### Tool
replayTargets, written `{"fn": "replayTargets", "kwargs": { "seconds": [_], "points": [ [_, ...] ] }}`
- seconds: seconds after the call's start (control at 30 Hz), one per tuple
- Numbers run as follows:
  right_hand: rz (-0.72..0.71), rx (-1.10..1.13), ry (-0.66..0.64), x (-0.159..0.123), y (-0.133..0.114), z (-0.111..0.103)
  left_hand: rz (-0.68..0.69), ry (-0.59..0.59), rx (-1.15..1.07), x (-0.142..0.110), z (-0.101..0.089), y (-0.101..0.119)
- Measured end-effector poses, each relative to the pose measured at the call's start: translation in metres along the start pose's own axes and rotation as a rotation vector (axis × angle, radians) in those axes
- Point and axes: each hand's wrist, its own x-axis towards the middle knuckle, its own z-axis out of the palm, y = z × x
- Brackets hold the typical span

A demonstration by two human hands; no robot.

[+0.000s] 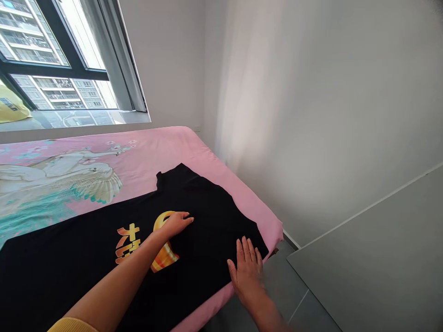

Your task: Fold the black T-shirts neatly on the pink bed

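Note:
A black T-shirt (204, 198) lies spread across the bed, its neck and shoulder side toward the right. Orange-yellow printing (165, 259) shows on its front, partly covered by my left forearm. My left hand (176, 224) rests on the shirt at the print, thumb and a fingertip stretched out and apart; the other fingers are hidden. Near the bed's edge, my right hand (247, 267) lies flat with spread fingers on the shirt's sleeve. Neither hand grips the cloth.
The pink bed sheet (166, 143) carries a white bird print at the left. A window (55, 69) with a grey curtain (119, 60) is behind it, and a yellow bag (12, 106) sits on the sill. A grey panel (387, 258) stands at the right above the tiled floor (290, 281).

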Motion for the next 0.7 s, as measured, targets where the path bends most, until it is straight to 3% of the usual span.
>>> {"fn": "replayTargets", "kwargs": {
  "seconds": [0.13,0.23,0.5,0.6,0.7],
  "points": [
    [-0.004,-0.012,-0.029,0.006,-0.005,-0.014,-0.023,-0.139,-0.126,0.014,-0.001,0.007],
    [-0.045,0.010,-0.003,0.011,-0.008,-0.024,-0.015,-0.142,-0.172,0.033,0.004,0.019],
    [-0.006,0.029,-0.030,0.007,0.002,-0.003,0.073,0.001,-0.086,0.058,0.021,0.024],
    [-0.008,0.024,-0.026,0.003,0.004,0.001,0.104,0.113,-0.020,0.050,0.021,0.027],
    [-0.010,0.030,-0.020,0.004,0.003,-0.001,0.251,0.193,0.029,0.024,0.023,0.037]
  ]
}}
